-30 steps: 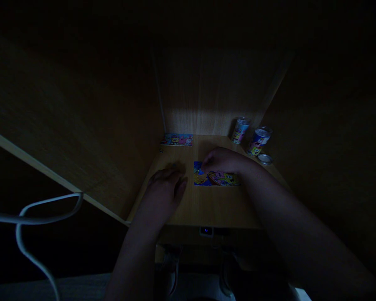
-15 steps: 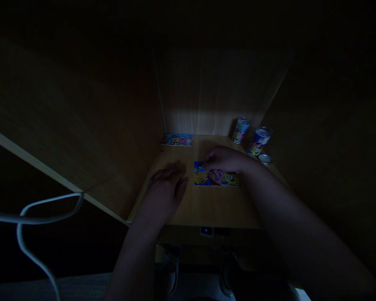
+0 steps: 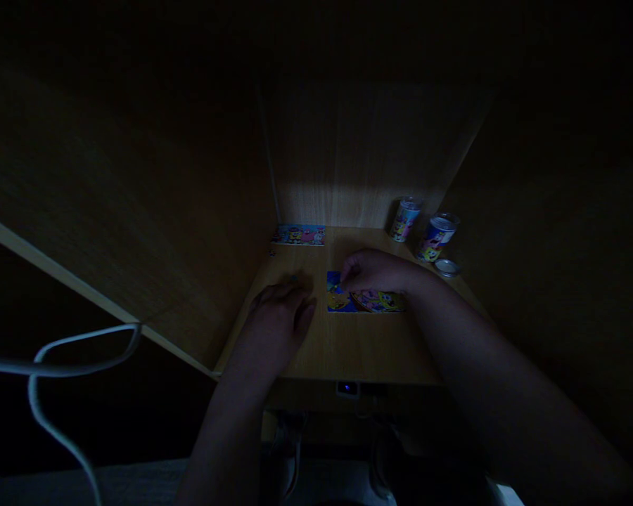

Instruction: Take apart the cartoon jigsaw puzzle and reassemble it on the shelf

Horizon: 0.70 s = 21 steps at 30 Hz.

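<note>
A colourful cartoon jigsaw puzzle (image 3: 363, 301) lies flat in the middle of a small wooden desk (image 3: 348, 344) in dim light. My right hand (image 3: 375, 270) rests over its upper edge with the fingers curled down onto the top left part, pinched on something I cannot make out. My left hand (image 3: 279, 316) lies palm down on the desk just left of the puzzle, fingers stretched forward toward a small dark heap, perhaps loose pieces (image 3: 295, 279).
A second cartoon picture (image 3: 298, 235) lies at the back left corner. Two printed tins (image 3: 404, 218) (image 3: 435, 237) stand at the back right, with a round lid (image 3: 446, 266) beside them. Wooden panels wall in the desk. A white cable (image 3: 58, 365) loops at the left.
My right hand's fingers have shifted slightly left along the puzzle's top edge. My left hand has stayed in place.
</note>
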Available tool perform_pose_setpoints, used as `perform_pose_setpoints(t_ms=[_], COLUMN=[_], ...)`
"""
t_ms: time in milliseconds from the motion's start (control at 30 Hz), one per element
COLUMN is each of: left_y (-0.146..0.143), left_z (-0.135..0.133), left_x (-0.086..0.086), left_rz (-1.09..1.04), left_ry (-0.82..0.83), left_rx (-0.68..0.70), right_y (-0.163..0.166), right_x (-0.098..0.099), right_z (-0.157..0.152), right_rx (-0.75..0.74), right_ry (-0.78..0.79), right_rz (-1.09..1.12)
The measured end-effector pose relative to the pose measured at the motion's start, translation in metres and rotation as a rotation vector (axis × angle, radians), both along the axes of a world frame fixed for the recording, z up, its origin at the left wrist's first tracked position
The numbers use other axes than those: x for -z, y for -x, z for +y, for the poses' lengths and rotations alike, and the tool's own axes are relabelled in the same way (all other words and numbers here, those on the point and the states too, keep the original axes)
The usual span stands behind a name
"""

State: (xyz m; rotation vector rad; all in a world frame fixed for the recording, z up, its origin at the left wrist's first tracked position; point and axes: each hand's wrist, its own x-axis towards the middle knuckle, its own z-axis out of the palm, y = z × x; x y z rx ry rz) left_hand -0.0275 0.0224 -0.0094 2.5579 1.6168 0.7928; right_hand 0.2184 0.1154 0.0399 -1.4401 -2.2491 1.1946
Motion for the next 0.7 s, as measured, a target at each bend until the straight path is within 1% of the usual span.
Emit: perform_pose_setpoints(t_ms=[133, 200, 300, 500, 700], left_y=[0.0002, 0.0005, 0.0010, 0.0001, -0.0004], left_z=[-0.0006, -0.0014, -0.0020, -0.0011, -0.0017], left_x=[-0.0007, -0.0006, -0.0001, -0.0008, -0.0020], left_rz=[0.001, -0.002, -0.002, 0.009, 0.008], left_ry=[0.007, 0.002, -0.003, 0.000, 0.007], left_rx=[0.003, 0.001, 0.002, -0.001, -0.006], right_y=[-0.0007, -0.0023, -0.0037, 0.0001, 0.0008], right_x=[0.0006, 0.0015, 0.0024, -0.0019, -0.0035], right_z=[0.0002, 0.0012, 0.0020, -0.0015, -0.0035], right_rx=[0.013, 0.007, 0.001, 0.048, 0.058], right_ry=[-0.039, -0.041, -0.006, 0.099, 0.129], right_rz=[0.111, 0.105, 0.065, 0.104, 0.118])
